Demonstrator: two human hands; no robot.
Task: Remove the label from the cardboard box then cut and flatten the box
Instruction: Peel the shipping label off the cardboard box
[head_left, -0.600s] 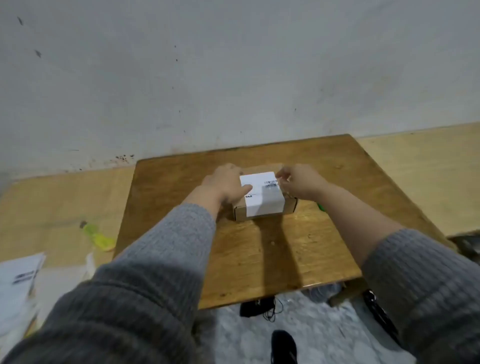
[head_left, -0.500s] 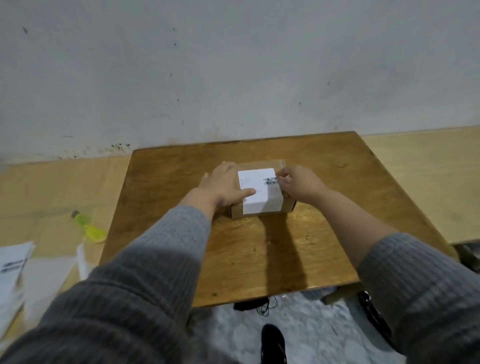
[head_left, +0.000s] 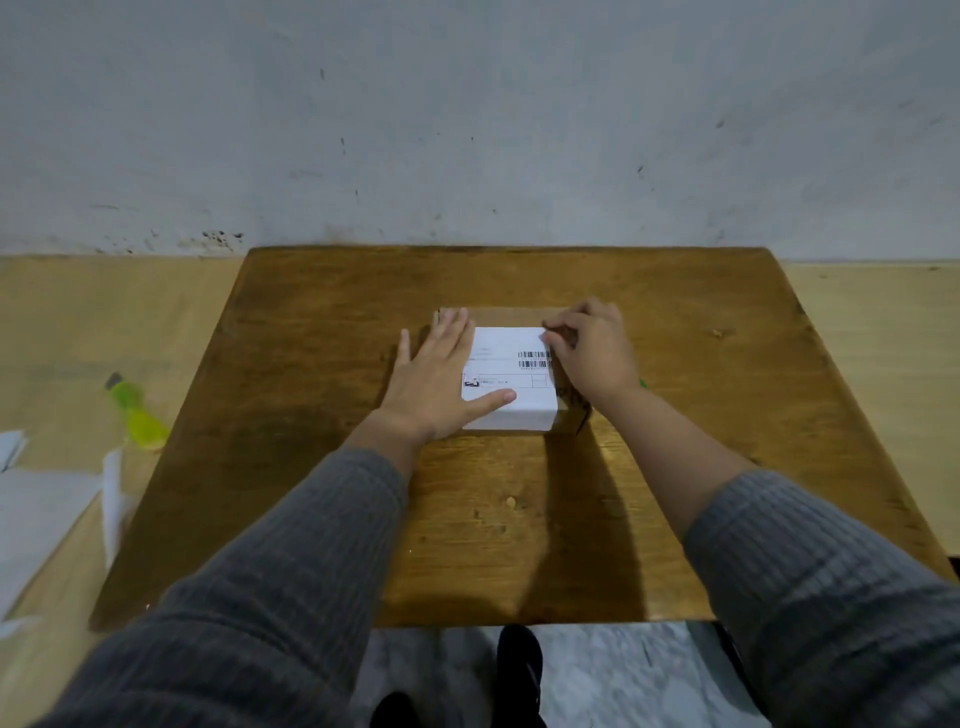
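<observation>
The left hand (head_left: 434, 382) lies flat on the cardboard box (head_left: 511, 318), left of its label (head_left: 506, 387); the right hand (head_left: 592, 353) apparently pinches the label's far right corner.

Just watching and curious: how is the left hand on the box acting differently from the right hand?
The left hand lies flat with straight, spread fingers, pressing the cardboard box down; the right hand has curled fingers picking at the far right corner of the white label. The left hand covers the label's left edge, the right its right edge. Both rest on the box top, and both arms wear grey sleeves.
</observation>
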